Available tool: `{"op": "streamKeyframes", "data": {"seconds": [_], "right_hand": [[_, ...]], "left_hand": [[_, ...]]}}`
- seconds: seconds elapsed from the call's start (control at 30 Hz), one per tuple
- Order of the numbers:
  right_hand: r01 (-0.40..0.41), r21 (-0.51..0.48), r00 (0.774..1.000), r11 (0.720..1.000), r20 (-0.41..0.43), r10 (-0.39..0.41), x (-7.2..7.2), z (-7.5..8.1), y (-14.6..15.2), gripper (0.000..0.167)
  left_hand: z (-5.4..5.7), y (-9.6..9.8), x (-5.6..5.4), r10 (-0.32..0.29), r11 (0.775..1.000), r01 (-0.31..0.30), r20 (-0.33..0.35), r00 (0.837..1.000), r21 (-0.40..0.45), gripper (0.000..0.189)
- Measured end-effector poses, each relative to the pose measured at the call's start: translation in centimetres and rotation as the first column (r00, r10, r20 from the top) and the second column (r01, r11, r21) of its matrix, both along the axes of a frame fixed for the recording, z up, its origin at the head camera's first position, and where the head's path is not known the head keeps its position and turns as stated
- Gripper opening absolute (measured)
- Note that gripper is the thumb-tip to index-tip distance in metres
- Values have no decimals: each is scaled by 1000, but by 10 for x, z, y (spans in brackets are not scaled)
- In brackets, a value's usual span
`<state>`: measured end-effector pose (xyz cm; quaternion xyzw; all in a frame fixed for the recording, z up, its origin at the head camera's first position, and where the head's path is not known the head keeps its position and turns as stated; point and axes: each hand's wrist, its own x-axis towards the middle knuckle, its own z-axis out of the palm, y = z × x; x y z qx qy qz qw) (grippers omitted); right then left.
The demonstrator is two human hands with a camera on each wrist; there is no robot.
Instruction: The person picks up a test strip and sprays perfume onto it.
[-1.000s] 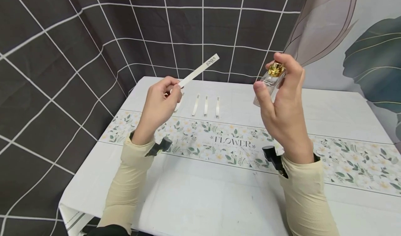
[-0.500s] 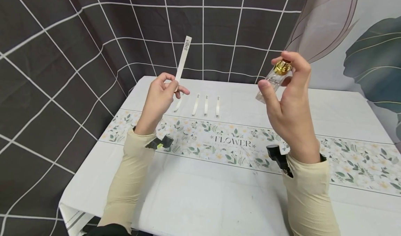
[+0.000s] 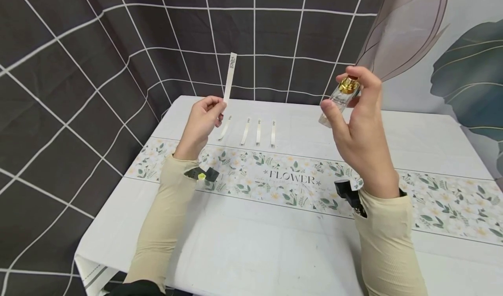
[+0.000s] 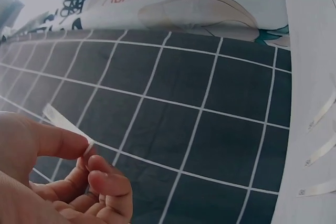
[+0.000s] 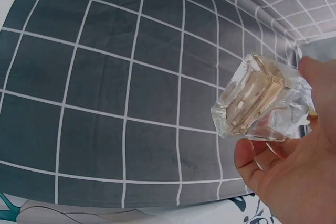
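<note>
My left hand (image 3: pixel 200 123) pinches the lower end of a white perfume test strip (image 3: pixel 229 77) between thumb and fingers; the strip stands nearly upright with printed lettering at its top. In the left wrist view the same paper strip (image 4: pixel 65 121) pokes out past the fingertips. My right hand (image 3: pixel 363 132) grips a clear glass perfume bottle (image 3: pixel 339 98) with a gold collar, tilted, the index finger on its top. From below, the right wrist view shows the thick glass base of the bottle (image 5: pixel 257 98) with pale amber liquid inside. Both hands are above the table, well apart.
Several more test strips (image 3: pixel 258 132) lie in a row on the white table (image 3: pixel 251 243), behind a printed floral band (image 3: pixel 291 178). A dark gridded cloth (image 3: pixel 275 34) hangs behind and to the left. A leaf-patterned cloth (image 3: pixel 467 77) is at the right.
The left hand's strip has swung from a rightward slant to nearly upright. The perfume bottle has shifted slightly, right and then back left, still in the right hand.
</note>
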<state>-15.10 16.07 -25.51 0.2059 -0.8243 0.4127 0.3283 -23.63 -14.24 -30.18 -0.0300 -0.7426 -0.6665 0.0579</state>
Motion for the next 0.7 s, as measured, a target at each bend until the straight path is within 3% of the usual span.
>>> {"op": "streamKeyframes", "data": {"seconds": [0.33, 0.7], "right_hand": [[-40, 36, 996, 999, 85, 36, -4, -4, 5, 54], [-50, 48, 991, 998, 126, 43, -5, -6, 7, 54]], "left_hand": [[-27, 0, -20, -7, 1000, 6, 90, 996, 20, 13], [-56, -6, -38, 5, 999, 4, 230, 973, -37, 20]]}}
